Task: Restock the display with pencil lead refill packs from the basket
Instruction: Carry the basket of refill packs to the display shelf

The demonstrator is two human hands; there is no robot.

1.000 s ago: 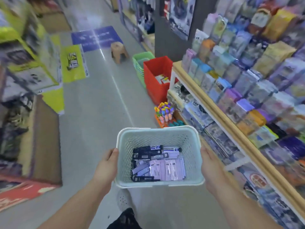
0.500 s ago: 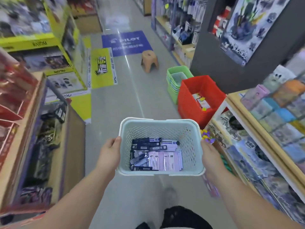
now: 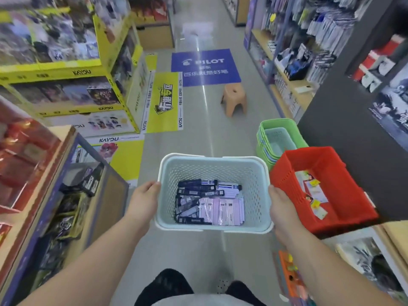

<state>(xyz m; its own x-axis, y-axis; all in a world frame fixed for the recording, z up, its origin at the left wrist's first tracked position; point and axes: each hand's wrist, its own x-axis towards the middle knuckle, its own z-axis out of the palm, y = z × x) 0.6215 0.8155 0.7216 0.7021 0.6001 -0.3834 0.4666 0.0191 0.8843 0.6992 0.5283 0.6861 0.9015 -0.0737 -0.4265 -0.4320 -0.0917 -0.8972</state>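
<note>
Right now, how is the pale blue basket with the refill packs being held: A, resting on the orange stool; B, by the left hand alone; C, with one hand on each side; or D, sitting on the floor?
C: the left hand grips the left rim of the basket and the right hand grips its right rim, with the refill packs lying in the bottom.

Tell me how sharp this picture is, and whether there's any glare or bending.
Head view: the basket and refill packs at the centre are fairly sharp; the left shelf and the racks top right smear with blur; a glare streak runs down the glossy floor; wide-angle bending bows the edges.
</note>
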